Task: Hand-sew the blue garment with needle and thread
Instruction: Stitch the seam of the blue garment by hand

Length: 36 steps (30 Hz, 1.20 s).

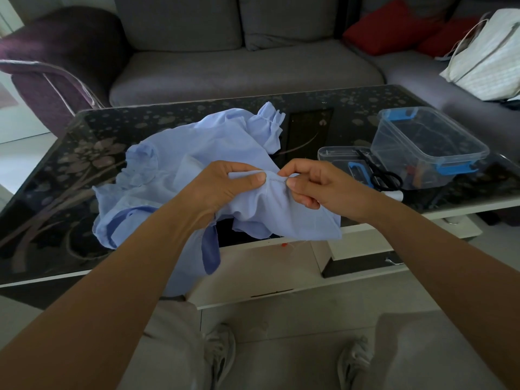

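Observation:
A light blue garment (pixel 180 164) lies crumpled on the dark glass table (pixel 42 178), its near edge hanging over the front. My left hand (pixel 222 187) grips a raised fold of it, thumb pressed on top. Just to the right, my right hand (pixel 318 184) pinches a thin needle (pixel 277 180) between thumb and forefinger; the needle lies against the fold, its tip toward my left thumb. The thread is too fine to make out.
A clear plastic box with blue clips (pixel 427 142) stands at the table's right, with its lid (pixel 343 156) and black scissors (pixel 385 178) beside it. A grey sofa (pixel 239 66) with red cushions (pixel 394 26) is behind. My knees and shoes are below.

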Tool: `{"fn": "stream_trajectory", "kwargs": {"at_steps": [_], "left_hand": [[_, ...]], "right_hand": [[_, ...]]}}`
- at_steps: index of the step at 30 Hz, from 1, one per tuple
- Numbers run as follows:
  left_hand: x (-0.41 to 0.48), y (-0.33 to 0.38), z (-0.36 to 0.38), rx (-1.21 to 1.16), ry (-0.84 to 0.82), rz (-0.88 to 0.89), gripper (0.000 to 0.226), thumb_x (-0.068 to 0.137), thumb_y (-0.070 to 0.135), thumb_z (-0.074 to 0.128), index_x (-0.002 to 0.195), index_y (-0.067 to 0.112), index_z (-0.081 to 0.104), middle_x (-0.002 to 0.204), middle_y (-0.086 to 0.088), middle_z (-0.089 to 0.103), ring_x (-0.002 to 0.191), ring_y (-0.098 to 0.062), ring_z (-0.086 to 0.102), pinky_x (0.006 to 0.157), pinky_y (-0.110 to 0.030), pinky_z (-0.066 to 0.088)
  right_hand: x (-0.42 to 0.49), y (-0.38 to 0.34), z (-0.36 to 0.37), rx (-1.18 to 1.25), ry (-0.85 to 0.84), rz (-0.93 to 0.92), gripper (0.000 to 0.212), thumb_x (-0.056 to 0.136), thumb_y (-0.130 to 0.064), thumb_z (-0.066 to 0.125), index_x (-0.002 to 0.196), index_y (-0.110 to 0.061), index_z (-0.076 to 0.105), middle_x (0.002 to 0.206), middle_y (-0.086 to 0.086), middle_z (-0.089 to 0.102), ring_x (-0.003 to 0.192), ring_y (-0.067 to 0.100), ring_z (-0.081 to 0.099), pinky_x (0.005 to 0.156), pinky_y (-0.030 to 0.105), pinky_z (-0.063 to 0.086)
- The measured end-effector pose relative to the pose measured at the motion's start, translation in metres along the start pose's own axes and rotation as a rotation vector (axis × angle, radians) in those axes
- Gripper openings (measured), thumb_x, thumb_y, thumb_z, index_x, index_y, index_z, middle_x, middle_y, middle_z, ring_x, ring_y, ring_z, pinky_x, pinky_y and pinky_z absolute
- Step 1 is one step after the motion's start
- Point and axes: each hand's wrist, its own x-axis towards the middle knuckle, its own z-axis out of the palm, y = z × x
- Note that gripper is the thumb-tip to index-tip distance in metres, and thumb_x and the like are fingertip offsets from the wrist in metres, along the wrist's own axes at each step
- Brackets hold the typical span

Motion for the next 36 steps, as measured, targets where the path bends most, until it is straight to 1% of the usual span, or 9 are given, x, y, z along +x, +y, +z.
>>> {"fn": "stream_trajectory", "kwargs": {"at_steps": [5,10,13,17,19,24,30,32,36], "left_hand": [[0.000,0.001,0.004,-0.024,-0.015,0.010,0.011,0.094,0.022,0.058,0.090,0.023,0.068,0.103,-0.009,0.069,0.101,-0.028,0.063,0.097,-0.042,0.051],[0.001,0.000,0.000,-0.088,-0.021,-0.003,0.013,0.092,0.023,0.061,0.097,0.016,0.071,0.104,-0.011,0.071,0.098,-0.025,0.066,0.094,-0.041,0.053],[-0.001,0.000,0.003,-0.124,-0.071,0.012,0.011,0.091,0.018,0.061,0.089,0.016,0.072,0.093,-0.006,0.071,0.088,-0.017,0.065,0.091,-0.038,0.053],[0.003,-0.002,0.000,-0.140,-0.028,0.005,0.020,0.086,0.030,0.070,0.097,0.014,0.073,0.105,-0.013,0.071,0.101,-0.029,0.065,0.097,-0.045,0.052],[0.004,-0.001,0.000,-0.147,-0.013,-0.019,0.026,0.086,0.030,0.069,0.103,0.010,0.073,0.107,-0.016,0.071,0.106,-0.035,0.064,0.098,-0.048,0.052],[0.002,0.000,0.006,-0.151,-0.044,-0.044,0.013,0.091,0.023,0.064,0.095,0.015,0.072,0.106,-0.016,0.071,0.097,-0.027,0.065,0.095,-0.044,0.054],[0.003,0.000,0.005,-0.168,-0.066,-0.029,0.025,0.077,0.034,0.069,0.091,0.014,0.073,0.105,-0.016,0.070,0.097,-0.029,0.064,0.095,-0.045,0.052],[0.004,-0.002,0.006,-0.164,-0.060,-0.028,0.024,0.081,0.032,0.070,0.093,0.012,0.073,0.104,-0.016,0.070,0.099,-0.031,0.064,0.096,-0.044,0.052],[0.008,-0.003,0.010,-0.123,0.070,-0.069,0.022,0.090,0.030,0.067,0.101,0.011,0.072,0.110,-0.013,0.070,0.107,-0.031,0.063,0.098,-0.045,0.051]], "right_hand": [[0.001,0.000,0.006,0.031,0.023,-0.017,0.013,0.101,-0.014,0.047,0.099,-0.008,0.058,0.057,0.000,0.045,0.052,0.009,0.038,0.053,0.018,0.036],[0.002,-0.003,0.004,0.047,0.074,-0.029,0.014,0.100,-0.018,0.050,0.090,-0.014,0.059,0.056,0.002,0.050,0.051,0.012,0.041,0.051,0.019,0.037],[0.003,-0.002,0.008,0.060,0.080,-0.018,0.014,0.100,-0.019,0.051,0.093,-0.009,0.058,0.054,0.002,0.053,0.049,0.011,0.043,0.049,0.017,0.037],[0.005,-0.003,0.005,0.093,0.080,-0.011,0.007,0.101,-0.014,0.048,0.103,-0.013,0.055,0.058,0.001,0.056,0.052,0.014,0.045,0.050,0.020,0.039],[0.005,-0.003,0.002,0.120,0.087,-0.011,0.015,0.100,-0.005,0.043,0.109,-0.013,0.052,0.062,0.000,0.057,0.056,0.017,0.046,0.052,0.022,0.042],[0.004,-0.006,0.008,0.106,0.033,-0.059,0.016,0.102,-0.006,0.041,0.114,-0.015,0.047,0.067,-0.001,0.059,0.058,0.012,0.047,0.056,0.021,0.043],[0.005,-0.006,0.007,0.098,0.036,-0.062,0.012,0.102,-0.009,0.043,0.113,-0.014,0.046,0.069,0.001,0.061,0.056,0.009,0.048,0.057,0.020,0.044],[0.007,-0.004,0.009,0.060,0.065,-0.057,0.011,0.101,-0.011,0.046,0.109,-0.019,0.047,0.075,0.000,0.064,0.063,0.007,0.055,0.063,0.019,0.047],[0.010,0.001,0.007,-0.203,0.312,-0.151,0.013,0.096,-0.017,0.058,0.108,-0.023,0.055,0.103,-0.010,0.061,0.095,0.002,0.059,0.084,0.012,0.045]]}}
